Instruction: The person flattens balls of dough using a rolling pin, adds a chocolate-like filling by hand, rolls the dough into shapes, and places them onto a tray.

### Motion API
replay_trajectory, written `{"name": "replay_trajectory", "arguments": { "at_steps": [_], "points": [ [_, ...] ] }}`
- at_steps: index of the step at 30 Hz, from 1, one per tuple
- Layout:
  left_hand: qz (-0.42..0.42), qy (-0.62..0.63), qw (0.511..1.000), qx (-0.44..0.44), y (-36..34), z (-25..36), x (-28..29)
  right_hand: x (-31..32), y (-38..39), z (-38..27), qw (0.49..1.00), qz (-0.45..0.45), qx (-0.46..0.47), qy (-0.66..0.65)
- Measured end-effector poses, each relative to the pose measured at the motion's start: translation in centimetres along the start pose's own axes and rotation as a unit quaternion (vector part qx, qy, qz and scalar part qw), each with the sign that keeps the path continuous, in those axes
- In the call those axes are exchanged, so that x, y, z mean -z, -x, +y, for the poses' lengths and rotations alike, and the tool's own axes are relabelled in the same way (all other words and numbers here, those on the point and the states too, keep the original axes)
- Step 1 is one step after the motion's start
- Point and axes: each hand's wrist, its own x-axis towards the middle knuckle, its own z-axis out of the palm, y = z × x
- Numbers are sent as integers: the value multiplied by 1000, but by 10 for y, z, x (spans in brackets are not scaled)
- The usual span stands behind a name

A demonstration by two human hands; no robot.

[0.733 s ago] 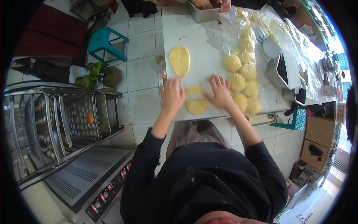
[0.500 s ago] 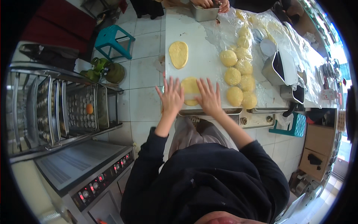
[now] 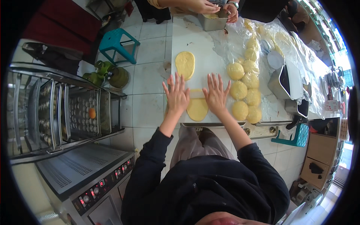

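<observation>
A pale rolling pin [image 3: 197, 94] lies crosswise over the far part of a flattened yellow dough piece [image 3: 197, 109] near the table's front edge. My left hand [image 3: 177, 96] rests palm down over the pin's left end, fingers stretched and spread. Over its right end lies my right hand [image 3: 217, 94], also flat with fingers apart. Both palms hide the ends of the pin. Just beyond my left hand sits another flat oval of dough [image 3: 185, 65].
Round dough balls [image 3: 239, 90] stand in rows to the right, partly under clear plastic sheeting [image 3: 262, 60]. Metal loaf tins [image 3: 281, 84] are farther right. Across the table a co-worker's hands [image 3: 210, 8] work over a metal tin [image 3: 214, 24]. A tray rack [image 3: 67, 108] stands left.
The rolling pin and both hands have moved away from me, from the dough's near part to its far part. The co-worker's hand has risen above the tin. The view has shifted slightly.
</observation>
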Motion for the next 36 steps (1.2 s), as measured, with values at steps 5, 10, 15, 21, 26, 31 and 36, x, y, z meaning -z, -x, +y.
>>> {"name": "replay_trajectory", "arguments": {
  "at_steps": [5,10,15,21,26,31,36],
  "points": [
    [57,-50,997,25,-66,-10,-4,-27,-68,11,997,-60,-41,21],
    [-13,130,989,66,-57,-12,4,-19,-87,21,998,-8,-25,-63],
    [-158,94,983,-25,-31,-21,8,2,21,-17,941,67,-157,-293],
    [52,337,920,193,-37,-47,17,12,29,-48,961,-255,-41,-102],
    [123,444,869,183,-20,-59,21,-7,36,-50,968,-216,10,-124],
    [66,654,726,200,-19,-23,30,63,1,34,967,-76,-140,-200],
    [-19,613,778,139,-21,30,43,155,-21,248,944,100,-270,164]
  ]
}}
